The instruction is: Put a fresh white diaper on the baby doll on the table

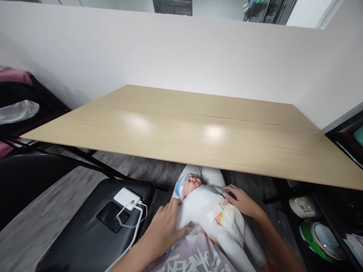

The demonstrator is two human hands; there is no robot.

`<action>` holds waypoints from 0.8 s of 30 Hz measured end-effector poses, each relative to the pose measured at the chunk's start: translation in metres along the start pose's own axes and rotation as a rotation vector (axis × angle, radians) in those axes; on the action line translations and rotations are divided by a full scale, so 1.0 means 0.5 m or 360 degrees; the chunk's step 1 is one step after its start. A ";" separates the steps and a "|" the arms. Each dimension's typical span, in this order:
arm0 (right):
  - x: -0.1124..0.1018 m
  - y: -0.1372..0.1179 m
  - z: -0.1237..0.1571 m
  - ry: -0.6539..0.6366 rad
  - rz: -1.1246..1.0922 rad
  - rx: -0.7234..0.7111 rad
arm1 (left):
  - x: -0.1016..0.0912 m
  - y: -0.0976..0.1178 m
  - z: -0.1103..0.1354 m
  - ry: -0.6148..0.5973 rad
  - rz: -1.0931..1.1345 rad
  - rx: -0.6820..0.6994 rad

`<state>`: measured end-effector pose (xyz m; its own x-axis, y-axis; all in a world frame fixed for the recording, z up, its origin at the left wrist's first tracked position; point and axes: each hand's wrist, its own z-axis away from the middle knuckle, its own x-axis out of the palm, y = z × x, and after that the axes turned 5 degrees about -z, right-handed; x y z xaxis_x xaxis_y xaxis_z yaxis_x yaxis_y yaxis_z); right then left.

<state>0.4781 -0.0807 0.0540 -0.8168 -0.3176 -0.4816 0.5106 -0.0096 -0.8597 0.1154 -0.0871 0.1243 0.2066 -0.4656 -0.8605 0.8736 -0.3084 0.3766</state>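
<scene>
A baby doll [211, 215] in white clothes and a blue-and-white cap lies on my lap, below the near edge of a wooden table [181, 128], its head on a white pillow [211, 175]. My left hand [164, 226] rests with fingers curled against the doll's left side. At the doll's other side, my right hand [241, 200] touches its shoulder, fingers stretched along the white cloth. A patterned grey cloth [193, 257] covers my lap under the doll.
A black chair seat [85, 234] to the left carries a white power bank [126, 198] with a white cable and a dark phone [112, 216]. A white partition wall [181, 56] backs the table. Bowls and a green-rimmed plate [320, 238] sit low at the right.
</scene>
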 end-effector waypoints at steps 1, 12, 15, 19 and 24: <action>-0.006 -0.016 0.012 -0.0006 -0.0022 0.0018 | -0.009 0.008 -0.006 0.0094 -0.0001 0.0070; 0.004 -0.050 0.027 0.0120 0.0094 -0.0020 | -0.004 0.124 -0.219 -0.0144 0.0540 0.1425; 0.005 -0.006 0.014 0.0205 0.0119 -0.0001 | 0.020 0.116 -0.218 -0.0083 0.0646 0.1428; -0.001 0.041 -0.006 0.0432 0.0136 0.0088 | 0.023 0.102 -0.194 -0.0042 0.0791 0.1351; 0.003 -0.007 -0.010 0.0305 -0.0060 -0.0019 | 0.017 0.089 -0.178 0.0006 0.0976 0.1311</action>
<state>0.4737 -0.0766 0.0555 -0.8719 -0.1307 -0.4719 0.4767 -0.0065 -0.8790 0.1951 -0.0312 0.1030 0.5181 -0.7326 -0.4414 0.0438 -0.4926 0.8691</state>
